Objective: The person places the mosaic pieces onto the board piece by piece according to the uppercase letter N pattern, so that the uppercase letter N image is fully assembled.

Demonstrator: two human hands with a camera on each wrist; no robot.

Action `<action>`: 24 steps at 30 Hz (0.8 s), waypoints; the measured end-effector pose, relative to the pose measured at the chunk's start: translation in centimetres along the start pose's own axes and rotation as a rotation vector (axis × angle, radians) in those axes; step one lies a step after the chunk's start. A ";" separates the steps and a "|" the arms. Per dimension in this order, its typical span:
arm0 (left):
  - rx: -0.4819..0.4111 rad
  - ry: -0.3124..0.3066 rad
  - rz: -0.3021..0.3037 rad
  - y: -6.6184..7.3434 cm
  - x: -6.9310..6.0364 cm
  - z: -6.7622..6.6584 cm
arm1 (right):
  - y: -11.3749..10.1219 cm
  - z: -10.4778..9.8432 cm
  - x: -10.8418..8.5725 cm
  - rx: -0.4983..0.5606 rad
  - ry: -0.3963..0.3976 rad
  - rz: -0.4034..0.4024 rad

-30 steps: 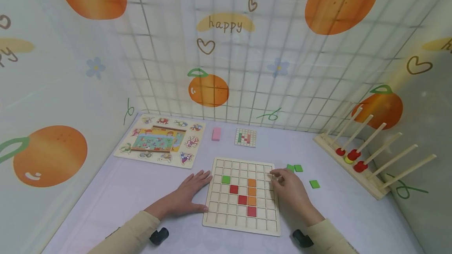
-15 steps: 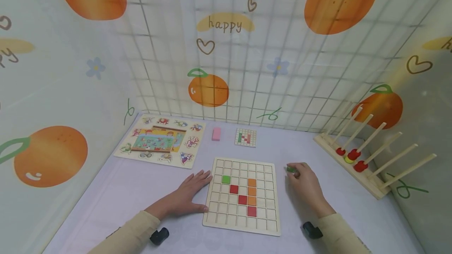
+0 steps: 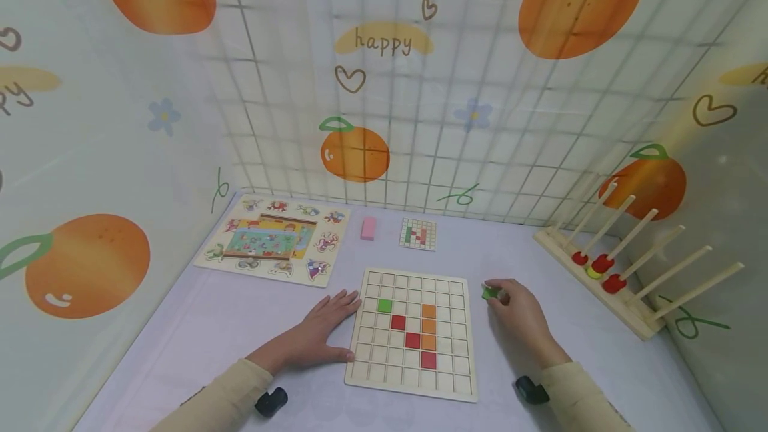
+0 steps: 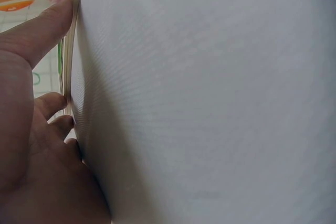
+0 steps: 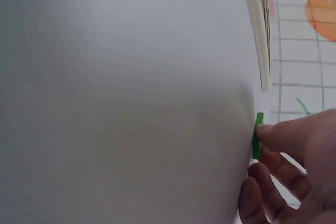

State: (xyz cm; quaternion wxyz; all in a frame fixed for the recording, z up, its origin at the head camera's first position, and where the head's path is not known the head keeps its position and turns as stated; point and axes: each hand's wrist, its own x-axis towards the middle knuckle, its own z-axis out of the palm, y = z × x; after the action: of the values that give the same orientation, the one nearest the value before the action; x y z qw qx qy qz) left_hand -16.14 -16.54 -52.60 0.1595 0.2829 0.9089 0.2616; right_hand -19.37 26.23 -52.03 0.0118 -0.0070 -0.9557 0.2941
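Beside grid board [image 3: 396,355], green tile [image 3: 488,293], pinched, partly hidden by right fingers [image 3: 501,283]

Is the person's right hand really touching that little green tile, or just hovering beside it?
Touching. The right wrist view shows the right hand with its thumb tip against the green tile, no gap between them.

A narrow strip of counter [image 3: 487,355] is left between the gridded board [image 3: 396,355] and the green tile [image 3: 489,293] in the right grip [image 3: 521,317]; farther right, passage is barred by the pegged rack [image 3: 636,319]. The board's left edge is blocked by the left grip [image 3: 315,332]. Its near edge is left open.
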 end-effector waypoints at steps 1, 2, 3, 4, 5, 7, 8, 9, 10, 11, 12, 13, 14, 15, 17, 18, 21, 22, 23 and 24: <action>0.001 0.000 0.000 0.0 0.0 0.0 | -0.1 0.1 -0.1 -0.004 -0.008 -0.005; 0.002 -0.001 -0.002 -0.1 0.0 0.1 | -0.1 0.1 -0.3 -0.005 -0.016 -0.008; 0.003 0.000 -0.003 -0.1 0.0 0.1 | -0.1 0.2 -0.4 -0.006 -0.023 -0.012; 0.002 0.002 -0.001 -0.1 0.1 0.1 | -0.2 0.3 -0.5 -0.006 -0.029 -0.013; 0.004 0.001 -0.004 -0.2 0.1 0.1 | -0.2 0.5 -0.7 -0.004 -0.034 -0.014; 0.007 -0.001 -0.008 -0.2 0.1 0.2 | -0.3 0.6 -0.9 -0.001 -0.040 -0.016; 0.010 -0.001 -0.009 -0.2 0.1 0.2 | -0.3 0.7 -1.0 -0.003 -0.039 -0.019; 0.010 0.000 -0.008 -0.2 0.1 0.2 | -0.3 0.7 -1.1 -0.005 -0.037 -0.023; 0.010 -0.001 -0.008 -0.2 0.1 0.2 | -0.4 0.8 -1.1 -0.010 -0.033 -0.022; 0.013 -0.003 -0.012 -0.2 0.1 0.2 | -0.4 0.8 -1.1 -0.015 -0.028 -0.024; 0.012 -0.003 -0.012 -0.2 0.1 0.2 | -0.5 0.8 -1.2 -0.023 -0.024 -0.024; 0.009 -0.001 -0.010 -0.2 0.1 0.2 | -0.5 0.8 -1.2 -0.030 -0.021 -0.023; 0.008 -0.001 -0.009 -0.2 0.1 0.2 | -0.5 0.7 -1.2 -0.036 -0.019 -0.022; 0.005 -0.001 -0.011 -0.2 0.1 0.2 | -0.5 0.7 -1.3 -0.040 -0.019 -0.019; 0.006 -0.002 -0.014 -0.1 0.1 0.2 | -0.6 0.6 -1.3 -0.040 -0.020 -0.014; 0.007 -0.003 -0.017 -0.1 0.1 0.1 | -0.6 0.6 -1.4 -0.036 -0.022 -0.012; 0.012 -0.009 -0.028 -0.1 0.1 0.1 | -0.6 0.5 -1.5 -0.022 -0.023 -0.013; 0.008 -0.008 -0.026 -0.1 0.1 0.1 | -0.6 0.5 -1.5 -0.017 -0.023 -0.014; 0.008 -0.009 -0.028 0.0 0.1 0.1 | -0.6 0.5 -1.5 -0.012 -0.023 -0.015; 0.007 -0.011 -0.030 0.0 0.1 0.1 | -0.6 0.5 -1.5 -0.007 -0.023 -0.018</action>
State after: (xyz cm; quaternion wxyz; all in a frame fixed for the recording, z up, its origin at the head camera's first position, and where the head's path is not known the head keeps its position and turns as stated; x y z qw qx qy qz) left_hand -16.15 -16.45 -52.72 0.1674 0.2711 0.9131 0.2545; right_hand -17.87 25.42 -52.12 0.0032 0.0047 -0.9568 0.2908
